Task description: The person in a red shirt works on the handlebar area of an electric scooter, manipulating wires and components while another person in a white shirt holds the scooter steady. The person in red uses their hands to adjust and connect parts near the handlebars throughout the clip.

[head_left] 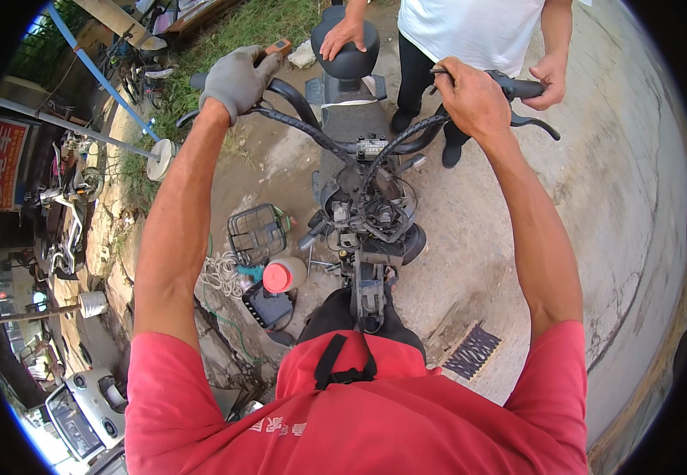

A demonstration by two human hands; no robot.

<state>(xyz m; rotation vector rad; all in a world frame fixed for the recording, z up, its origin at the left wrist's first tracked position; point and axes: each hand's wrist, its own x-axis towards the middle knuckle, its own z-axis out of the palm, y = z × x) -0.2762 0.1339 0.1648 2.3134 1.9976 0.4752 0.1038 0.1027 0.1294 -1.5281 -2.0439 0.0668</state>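
Handlebar (pixel 359 141) of a small electric bike runs across the head view from left to right, and this long axis lies crosswise to both forearms of the person, who stands over the front of the bike. Left hand (pixel 237 79), in a grey knitted work glove, is closed around the left grip (pixel 198 81); its fingers (pixel 258 70) wrap fully over the bar, and a small orange part shows just beyond them. Right hand (pixel 472 96) is bare and is closed on the bar a little inside the right grip (pixel 524 89); its fingers (pixel 446 73) curl over the top, near the brake lever (pixel 535 123). Both hands sit about equally far from the middle of the bar, so neither is clearly nearer to the stem.

Black cables (pixel 395 138), thick and ribbed, bend down from the bar into the open headlight housing (pixel 367 210), where loose wires and metal parts are exposed. The black saddle (pixel 349 49) looks smooth and padded; another person in a white shirt rests one hand on it and holds the end of the right grip with the other.

On the ground to the left of the bike lie a black wire basket (pixel 257 233), a white jar with a red lid (pixel 280 276) and a coil of white cord (pixel 221 273). The ground is rough, dusty concrete, with a metal drain grate (pixel 472 351) at lower right
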